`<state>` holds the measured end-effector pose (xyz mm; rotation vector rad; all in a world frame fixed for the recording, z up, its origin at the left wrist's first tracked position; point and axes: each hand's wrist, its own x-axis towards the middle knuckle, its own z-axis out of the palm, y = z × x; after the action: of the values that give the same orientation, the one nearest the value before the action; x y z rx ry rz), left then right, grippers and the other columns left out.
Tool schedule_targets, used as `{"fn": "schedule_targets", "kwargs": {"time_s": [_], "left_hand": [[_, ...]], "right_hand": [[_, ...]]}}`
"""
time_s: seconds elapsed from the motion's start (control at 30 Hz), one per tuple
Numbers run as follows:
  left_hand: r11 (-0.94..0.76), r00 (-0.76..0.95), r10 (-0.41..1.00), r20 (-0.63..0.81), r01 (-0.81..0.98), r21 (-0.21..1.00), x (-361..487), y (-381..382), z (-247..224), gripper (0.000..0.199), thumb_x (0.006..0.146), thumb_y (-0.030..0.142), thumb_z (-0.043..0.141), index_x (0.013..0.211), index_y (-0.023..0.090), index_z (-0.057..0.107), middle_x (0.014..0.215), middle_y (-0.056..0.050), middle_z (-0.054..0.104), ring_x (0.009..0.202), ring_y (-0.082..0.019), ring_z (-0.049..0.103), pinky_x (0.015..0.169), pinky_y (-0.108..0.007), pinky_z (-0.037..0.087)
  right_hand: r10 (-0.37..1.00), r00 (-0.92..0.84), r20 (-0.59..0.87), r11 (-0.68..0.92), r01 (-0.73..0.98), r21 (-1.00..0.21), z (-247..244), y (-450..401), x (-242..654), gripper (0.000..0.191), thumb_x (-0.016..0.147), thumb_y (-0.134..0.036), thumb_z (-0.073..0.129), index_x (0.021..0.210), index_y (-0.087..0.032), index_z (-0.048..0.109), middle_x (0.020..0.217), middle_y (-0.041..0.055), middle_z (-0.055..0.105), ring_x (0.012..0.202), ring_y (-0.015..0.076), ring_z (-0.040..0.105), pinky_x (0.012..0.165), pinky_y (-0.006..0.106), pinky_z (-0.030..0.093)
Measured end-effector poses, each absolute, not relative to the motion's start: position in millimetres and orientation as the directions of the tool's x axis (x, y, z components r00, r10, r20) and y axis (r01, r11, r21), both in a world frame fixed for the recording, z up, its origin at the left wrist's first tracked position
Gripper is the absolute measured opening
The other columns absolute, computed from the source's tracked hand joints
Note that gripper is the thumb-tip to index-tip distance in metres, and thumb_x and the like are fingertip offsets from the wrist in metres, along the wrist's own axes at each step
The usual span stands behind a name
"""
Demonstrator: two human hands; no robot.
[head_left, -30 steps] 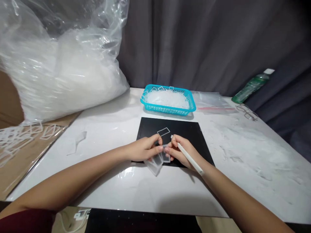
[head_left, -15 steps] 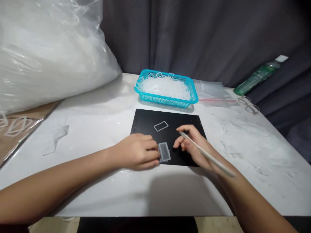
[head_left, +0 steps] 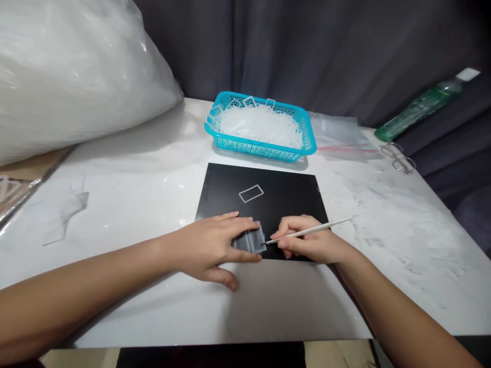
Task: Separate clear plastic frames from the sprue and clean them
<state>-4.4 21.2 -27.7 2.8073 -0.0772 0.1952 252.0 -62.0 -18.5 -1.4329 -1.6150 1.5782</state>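
My left hand (head_left: pixel 215 243) lies with its fingers spread, and fingertips rest along two sides of a small translucent plastic piece (head_left: pixel 251 240). This piece is near the front edge of a black mat (head_left: pixel 295 189), partly covered by the fingers. In a writing grip, my right hand (head_left: pixel 307 237) is closed on a thin white pen-like tool (head_left: pixel 326 225). The tool's dark tip meets the right edge of the plastic piece. Farther back on the mat lies a thin white rectangular frame (head_left: pixel 251 193), apart from both hands.
Behind the mat stands a blue basket (head_left: pixel 261 148) heaped with white frames. A large stuffed plastic bag (head_left: pixel 76 76) fills the back left. Clear plastic bags (head_left: pixel 337 135), a green bottle (head_left: pixel 422 110) and eyeglasses (head_left: pixel 401 159) lie at the back right. Clear film scraps (head_left: pixel 406 220) cover the right side.
My left fingers have spread out over the plastic piece. My right hand has turned and lowered the pen-like tool, bringing its tip to the piece's edge. The view has shifted slightly.
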Motion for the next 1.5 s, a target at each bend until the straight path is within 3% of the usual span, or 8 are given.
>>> {"fn": "schedule_targets", "kwargs": {"time_s": [0.63,0.8,0.9,1.0,1.17,1.3,1.4,1.5], "left_hand": [[-0.911,0.994,-0.029,0.108,-0.071,0.406,-6,25,-27,0.063,0.081,0.062,0.057,0.135,0.032,0.049,0.157,-0.015,0.012,0.139,-0.046,0.019,0.106,-0.063,0.027],[-0.953,0.975,-0.068,0.212,-0.126,0.275,-5,31,-24,0.044,0.089,0.046,0.054,0.128,0.026,0.057,0.145,-0.018,0.040,0.133,-0.036,0.040,0.106,-0.054,0.034],[-0.977,0.959,-0.093,0.269,-0.140,0.161,-6,35,-17,0.025,0.090,0.038,0.055,0.101,0.020,0.069,0.112,-0.011,0.067,0.103,-0.025,0.063,0.090,-0.040,0.047],[-0.989,0.963,-0.126,0.236,-0.140,0.044,-8,33,-11,0.024,0.090,0.029,0.053,0.074,0.018,0.067,0.080,-0.006,0.070,0.066,-0.016,0.062,0.061,-0.030,0.046],[-0.986,0.961,-0.158,0.225,-0.142,-0.087,-9,23,-10,0.025,0.090,0.015,0.046,0.070,0.016,0.061,0.065,-0.004,0.062,0.055,-0.014,0.056,0.052,-0.029,0.041],[-0.976,0.972,0.096,0.214,0.050,0.214,-8,21,3,0.025,0.094,0.019,0.039,0.077,0.015,0.057,0.066,-0.003,0.060,0.053,-0.013,0.054,0.049,-0.026,0.040],[-0.759,0.968,0.251,-0.001,0.198,0.621,-8,26,16,0.025,0.098,0.024,0.034,0.086,0.016,0.054,0.071,-0.001,0.063,0.053,-0.009,0.056,0.049,-0.019,0.040],[-0.633,0.963,0.228,-0.145,0.259,0.729,-8,35,14,0.024,0.098,0.025,0.036,0.089,0.016,0.056,0.077,0.000,0.066,0.058,-0.007,0.059,0.054,-0.017,0.043]], "right_hand": [[0.837,-0.413,-0.360,-0.127,0.493,-0.861,-12,-63,245,0.014,0.083,-0.031,0.063,0.082,-0.018,0.067,0.061,-0.0006,0.066,0.054,0.0097,0.057,0.049,0.019,0.039],[0.896,-0.367,-0.250,-0.134,0.313,-0.940,-20,-67,254,0.020,0.086,-0.037,0.061,0.084,-0.017,0.063,0.057,-0.0017,0.062,0.047,0.0086,0.053,0.044,0.019,0.038],[0.956,-0.286,-0.058,0.008,0.225,-0.974,-22,-70,256,0.022,0.094,-0.039,0.047,0.101,-0.021,0.056,0.069,0.0007,0.068,0.052,0.0104,0.057,0.046,0.021,0.044],[0.880,-0.455,0.138,0.357,0.439,-0.825,-23,-74,248,0.014,0.094,-0.031,0.049,0.093,-0.021,0.059,0.096,0.0072,0.071,0.085,0.0174,0.064,0.069,0.029,0.052],[0.750,-0.622,0.227,0.651,0.631,-0.422,-28,-81,227,0.012,0.090,-0.016,0.052,0.080,-0.020,0.057,0.098,0.0041,0.071,0.101,0.0223,0.061,0.086,0.039,0.047],[0.807,-0.527,0.266,0.571,0.579,-0.583,-23,-87,218,0.017,0.088,-0.012,0.049,0.074,-0.022,0.047,0.084,0.0018,0.068,0.083,0.0169,0.064,0.077,0.034,0.048],[0.967,-0.180,0.178,0.239,0.415,-0.878,-16,-88,213,0.027,0.086,-0.018,0.053,0.072,-0.024,0.030,0.077,0.0003,0.063,0.065,0.0138,0.062,0.060,0.027,0.047],[0.998,-0.047,-0.032,-0.020,0.235,-0.972,-15,-81,209,0.029,0.086,-0.025,0.053,0.075,-0.025,0.026,0.075,-0.0013,0.060,0.058,0.0127,0.059,0.052,0.025,0.044]]}}
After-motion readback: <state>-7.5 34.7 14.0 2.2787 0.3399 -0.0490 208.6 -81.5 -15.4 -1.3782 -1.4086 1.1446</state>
